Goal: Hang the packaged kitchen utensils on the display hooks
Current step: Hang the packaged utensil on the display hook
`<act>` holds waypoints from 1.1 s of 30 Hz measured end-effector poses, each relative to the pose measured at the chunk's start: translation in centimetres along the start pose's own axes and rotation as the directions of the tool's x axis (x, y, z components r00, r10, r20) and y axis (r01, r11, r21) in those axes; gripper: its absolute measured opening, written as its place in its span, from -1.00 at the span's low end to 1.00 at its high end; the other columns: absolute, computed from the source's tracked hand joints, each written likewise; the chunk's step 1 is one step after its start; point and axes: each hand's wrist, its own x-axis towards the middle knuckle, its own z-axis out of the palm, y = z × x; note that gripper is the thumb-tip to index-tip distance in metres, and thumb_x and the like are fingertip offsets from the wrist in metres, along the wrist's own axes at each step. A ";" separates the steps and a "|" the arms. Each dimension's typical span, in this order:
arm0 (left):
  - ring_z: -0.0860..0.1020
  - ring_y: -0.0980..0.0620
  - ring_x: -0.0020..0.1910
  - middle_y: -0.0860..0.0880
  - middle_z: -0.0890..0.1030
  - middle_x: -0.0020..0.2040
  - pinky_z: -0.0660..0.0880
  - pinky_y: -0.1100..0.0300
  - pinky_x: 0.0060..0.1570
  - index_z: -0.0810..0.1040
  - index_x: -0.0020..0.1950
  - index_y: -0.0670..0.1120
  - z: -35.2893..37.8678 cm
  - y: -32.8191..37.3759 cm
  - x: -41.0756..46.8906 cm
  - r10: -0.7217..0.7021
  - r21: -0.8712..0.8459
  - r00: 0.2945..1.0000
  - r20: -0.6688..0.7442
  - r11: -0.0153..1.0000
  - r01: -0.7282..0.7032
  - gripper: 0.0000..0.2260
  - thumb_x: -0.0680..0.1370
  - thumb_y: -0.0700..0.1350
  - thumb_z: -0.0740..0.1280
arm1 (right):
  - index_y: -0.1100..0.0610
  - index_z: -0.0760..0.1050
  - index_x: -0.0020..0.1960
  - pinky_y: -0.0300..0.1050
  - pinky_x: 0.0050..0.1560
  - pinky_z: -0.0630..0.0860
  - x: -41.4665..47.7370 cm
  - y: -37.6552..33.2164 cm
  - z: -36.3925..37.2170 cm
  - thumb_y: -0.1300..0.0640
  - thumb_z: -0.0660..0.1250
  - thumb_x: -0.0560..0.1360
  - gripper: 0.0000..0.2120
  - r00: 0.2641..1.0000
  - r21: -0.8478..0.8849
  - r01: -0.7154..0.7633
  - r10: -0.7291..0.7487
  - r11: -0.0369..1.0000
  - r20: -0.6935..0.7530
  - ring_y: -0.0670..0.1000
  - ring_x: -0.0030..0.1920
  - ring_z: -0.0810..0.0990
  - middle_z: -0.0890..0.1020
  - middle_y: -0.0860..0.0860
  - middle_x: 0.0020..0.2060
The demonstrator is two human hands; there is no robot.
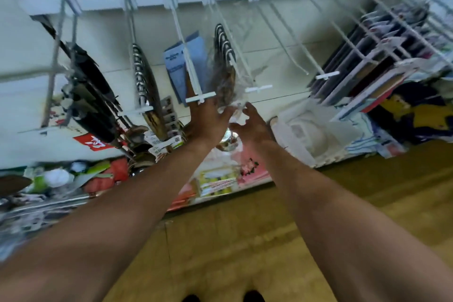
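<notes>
Both my arms reach up to a white wall rack of wire display hooks. My left hand (208, 115) and my right hand (252, 122) meet at the top of a clear plastic packet (232, 110) that holds a shiny metal utensil (228, 141), hanging below my hands. Both hands pinch the crinkled packet top close to the tip of a white hook (258, 89). More packaged utensils (224, 64) hang further back on that hook. The view is blurred, so whether the packet is on the hook is unclear.
Hooks to the left carry dark packaged tools (90, 91), metal utensils (144, 81) and a blue card pack (183, 64). A bare hook (327, 75) juts out to the right, beside racks of flat packs (367, 61). Goods fill a lower shelf (220, 179) above a wooden floor.
</notes>
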 end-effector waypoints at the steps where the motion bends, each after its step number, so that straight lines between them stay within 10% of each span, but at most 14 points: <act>1: 0.55 -0.21 0.21 -0.06 0.59 0.11 0.46 -0.14 0.26 0.58 0.19 -0.16 0.3 0.0 0.2 0.000 -0.034 1.000 -0.022 0.999 -0.001 -0.64 0.47 0.00 0.41 | 0.02 0.36 0.41 0.00 0.26 0.51 0.7 0.3 0.2 0.21 0.47 0.42 -0.40 1.000 0.033 0.025 -0.025 0.999 -0.010 0.01 0.16 0.56 0.56 -0.04 0.21; 4: 0.64 -0.12 0.01 -0.27 0.63 0.00 0.56 0.04 0.04 0.61 0.06 -0.31 0.6 0.3 0.9 -0.037 -0.096 0.997 -0.071 0.995 0.031 -0.71 0.49 -0.12 0.48 | 0.06 0.48 0.08 0.02 0.13 0.56 1.4 1.2 0.0 0.23 0.49 0.41 -0.69 0.995 -0.008 0.073 -0.073 0.997 -0.062 0.10 0.05 0.64 0.63 -0.01 -0.05; 7: 0.60 0.27 -0.28 -0.04 0.66 -0.24 0.52 0.34 -0.18 0.66 -0.05 -0.18 0.2 -0.2 0.9 -0.108 -0.219 0.992 0.066 0.968 0.120 -0.92 0.48 -0.23 0.49 | 0.05 0.50 0.10 0.04 0.13 0.57 1.2 2.5 -0.7 0.18 0.52 0.40 -0.68 0.999 0.018 0.035 -0.034 0.999 -0.025 0.07 0.04 0.63 0.61 -0.05 -0.06; 12: 0.64 0.04 -0.02 -0.15 0.70 -0.03 0.55 0.11 0.14 0.68 0.06 -0.23 -0.6 0.1 -0.9 -0.099 -0.319 0.978 0.182 0.935 0.154 -0.84 0.49 -0.25 0.48 | 0.11 0.49 0.01 -0.34 -0.12 0.43 -1.1 3.3 -2.8 0.05 0.46 0.49 -0.79 0.975 -0.305 0.051 0.019 0.951 0.221 -0.05 -0.02 0.56 0.55 -0.06 -0.10; 16: 0.63 0.22 -0.12 0.04 0.69 -0.14 0.54 0.34 -0.03 0.67 0.08 -0.17 -1.1 0.9 -2.5 -0.133 -0.338 0.961 0.241 0.917 0.212 -0.83 0.50 -0.26 0.46 | 0.12 0.53 0.17 -0.20 0.01 0.40 -3.2 4.2 -3.8 -0.05 0.49 0.45 -0.61 0.924 -0.204 -0.067 0.138 0.977 0.357 0.02 0.13 0.54 0.57 -0.02 0.12; 21: 0.63 0.21 -0.15 0.02 0.70 -0.17 0.54 0.36 -0.11 0.67 0.04 -0.27 -1.9 1.7 -4.3 -0.178 -0.347 0.945 0.275 0.898 0.270 -0.85 0.48 -0.31 0.46 | 0.13 0.60 0.05 -0.44 -0.25 0.48 -5.3 5.2 -4.8 0.19 0.51 0.43 -0.78 0.891 -0.031 -0.084 0.089 0.996 0.445 -0.05 -0.07 0.67 0.68 -0.03 -0.11; 25: 0.67 0.17 -0.08 0.04 0.73 -0.11 0.56 0.35 -0.08 0.63 0.14 -0.33 -2.1 2.0 -6.8 -0.151 -0.327 0.919 0.365 0.903 0.279 -0.76 0.48 -0.36 0.43 | 0.23 0.62 0.08 -0.41 -0.13 0.56 -7.4 6.5 -5.4 0.35 0.49 0.42 -0.75 0.898 0.034 -0.036 0.018 0.999 0.439 -0.26 -0.22 0.66 0.69 0.07 -0.04; 29: 0.65 -0.06 -0.07 -0.35 0.66 -0.02 0.59 0.21 -0.02 0.61 0.03 -0.44 -2.5 2.0 -9.3 -0.127 -0.337 0.921 0.370 0.905 0.260 -0.81 0.47 -0.35 0.45 | 0.13 0.65 0.00 -0.13 0.09 0.62 -7.8 6.9 -5.3 0.30 0.52 0.40 -0.80 0.883 0.030 -0.036 0.018 0.999 0.470 -0.07 -0.10 0.70 0.71 -0.02 -0.12; 33: 0.68 -0.05 0.06 -0.16 0.71 0.02 0.59 0.07 0.12 0.68 0.05 -0.20 -4.7 0.3 -10.6 -0.194 -0.358 0.929 0.314 0.883 0.305 -0.82 0.45 -0.29 0.48 | 0.05 0.66 0.00 -0.13 0.07 0.60 -9.1 6.6 -2.8 0.18 0.53 0.42 -0.83 0.826 -0.072 0.051 -0.002 0.996 0.563 -0.06 -0.03 0.69 0.72 0.00 -0.03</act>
